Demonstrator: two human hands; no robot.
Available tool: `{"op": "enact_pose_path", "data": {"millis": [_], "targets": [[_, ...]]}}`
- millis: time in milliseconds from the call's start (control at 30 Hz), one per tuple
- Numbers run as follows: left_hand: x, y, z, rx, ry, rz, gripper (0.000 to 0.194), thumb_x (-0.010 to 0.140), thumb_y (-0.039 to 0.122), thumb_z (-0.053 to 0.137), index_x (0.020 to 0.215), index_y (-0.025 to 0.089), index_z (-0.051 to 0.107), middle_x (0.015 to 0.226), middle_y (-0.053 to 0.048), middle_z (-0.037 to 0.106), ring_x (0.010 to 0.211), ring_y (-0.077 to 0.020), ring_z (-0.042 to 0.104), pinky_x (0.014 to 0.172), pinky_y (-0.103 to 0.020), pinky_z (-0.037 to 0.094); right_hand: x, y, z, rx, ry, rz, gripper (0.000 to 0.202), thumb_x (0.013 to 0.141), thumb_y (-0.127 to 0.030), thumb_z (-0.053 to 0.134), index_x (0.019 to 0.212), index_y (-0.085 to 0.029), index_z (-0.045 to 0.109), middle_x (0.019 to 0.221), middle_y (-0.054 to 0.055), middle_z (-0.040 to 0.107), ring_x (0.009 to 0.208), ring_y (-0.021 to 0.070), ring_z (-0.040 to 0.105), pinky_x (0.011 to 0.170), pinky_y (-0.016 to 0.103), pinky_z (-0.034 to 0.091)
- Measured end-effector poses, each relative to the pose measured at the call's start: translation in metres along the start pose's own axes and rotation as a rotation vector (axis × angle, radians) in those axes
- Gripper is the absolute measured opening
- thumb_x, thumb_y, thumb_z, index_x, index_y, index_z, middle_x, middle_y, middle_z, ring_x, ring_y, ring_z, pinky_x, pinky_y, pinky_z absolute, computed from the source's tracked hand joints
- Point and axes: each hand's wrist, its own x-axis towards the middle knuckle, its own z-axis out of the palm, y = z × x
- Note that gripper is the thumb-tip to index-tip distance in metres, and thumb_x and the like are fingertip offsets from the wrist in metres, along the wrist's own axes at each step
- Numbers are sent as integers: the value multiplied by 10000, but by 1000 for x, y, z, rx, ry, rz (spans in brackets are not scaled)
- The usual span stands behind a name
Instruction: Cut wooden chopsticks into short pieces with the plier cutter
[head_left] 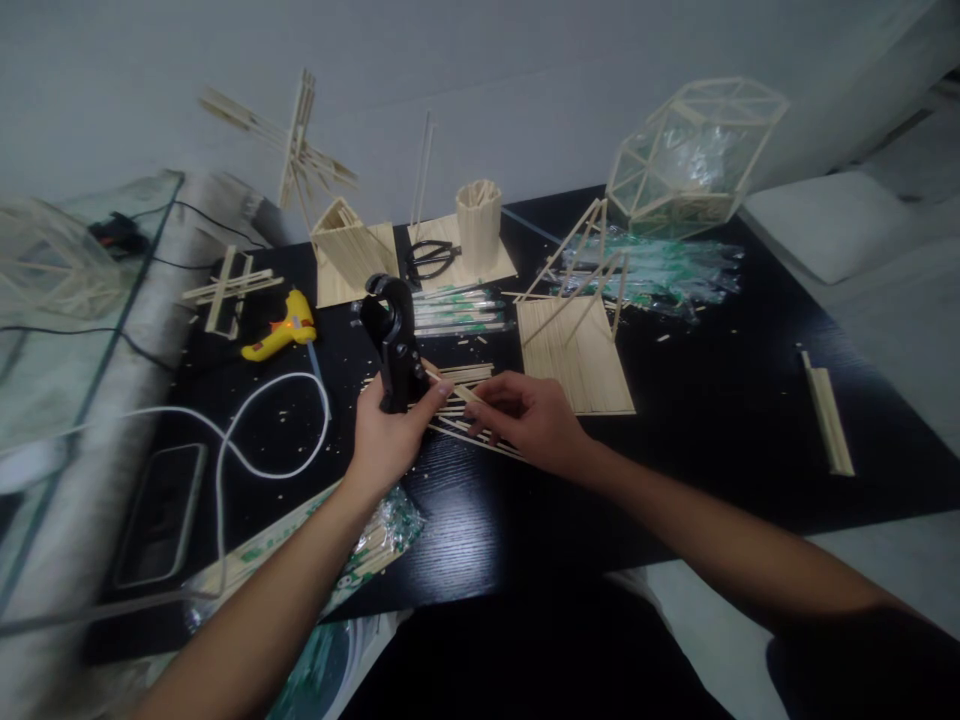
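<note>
Item: slender pale wooden sticks (pixel 463 393) (exact count unclear), left of the flat pale stick panel (pixel 566 375) on the black wood-grained bench (pixel 712 410); likely light, stiff, splinter-prone, best pinched mid-length. Right hand (pixel 529 418): pinching them, just left of the panel. Left hand (pixel 386 432): wrapped around a black hook-headed hand cutter (pixel 401 365), farther left, probably heavier, best gripped low.

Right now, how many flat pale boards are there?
3: one board under the angular holder, another board under the round holder, a third board beyond the right hand, under a stick frame. Others may be hidden.
</note>
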Motion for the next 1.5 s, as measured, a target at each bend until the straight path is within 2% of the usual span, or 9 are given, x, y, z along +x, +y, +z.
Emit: {"op": "enact_pose_path", "data": {"millis": [100,267,367,467,567,667,967,1300,1500], "targets": [[0,-1,-1,-11,-11,37,266,770,383,812,863,166,689,836,-18,693,775,-161,644,767,-281,521,0,-1,-1,31,-26,6,287,812,-424,802,898,-177,683,741,11,743,674,168,758,560,252,620],[2,0,-9,-102,-51,106,293,908,427,679,1063,178,678,885,-34,705,833,-178,675,832,-312,534,3,-15,-5,91,-32,6,310,797,-424,820,893,-166,679,754,22,755,683,173,767,532,231,617],[5,2,-16,26,-45,207,298,954,431,613,1123,188,650,963,-44,716,893,-186,678,858,-315,524,3,-24,-11,25,39,-73,311,818,-437,801,915,-166,683,770,35,768,671,178,768,505,230,611],[6,5,-19,241,-49,248,299,965,427,586,1149,194,623,1002,-46,724,929,-202,682,868,-325,513,2,-30,-19,-202,169,-265,247,880,-410,752,951,-180,694,798,37,784,697,185,777,548,250,630],[4,7,-19,399,-88,233,345,969,442,559,1214,201,593,1045,-56,726,939,-225,686,868,-353,514,0,-35,-27,-607,291,-543,153,942,-331,696,1009,-196,724,866,43,803,759,179,783,701,274,647],[2,8,-17,441,-136,225,390,981,460,528,1268,199,565,1112,-80,711,987,-246,678,901,-385,511,-1,-39,-35,-913,315,-698,154,979,-311,648,1058,-217,741,933,50,813,785,173,779,796,278,637],[3,5,-16,424,-152,246,415,995,451,504,1312,184,536,1209,-114,674,1103,-265,647,978,-419,493,4,-40,-41,-1024,261,-667,205,1019,-319,578,1139,-237,723,1027,64,804,904,205,780,900,315,625],[-5,7,-5,411,-203,256,377,978,411,530,1274,178,553,1180,-125,690,1064,-277,666,942,-436,519,19,-44,-40,-1200,208,-854,176,1024,-262,564,1102,-211,714,966,60,809,804,168,777,821,249,613],[-6,2,-2,442,-207,266,360,984,419,522,1257,184,547,1175,-126,686,1060,-288,665,928,-447,522,20,-33,-43,-1226,205,-807,227,1033,-281,542,1191,-221,695,997,65,804,859,195,783,827,276,620]]}}
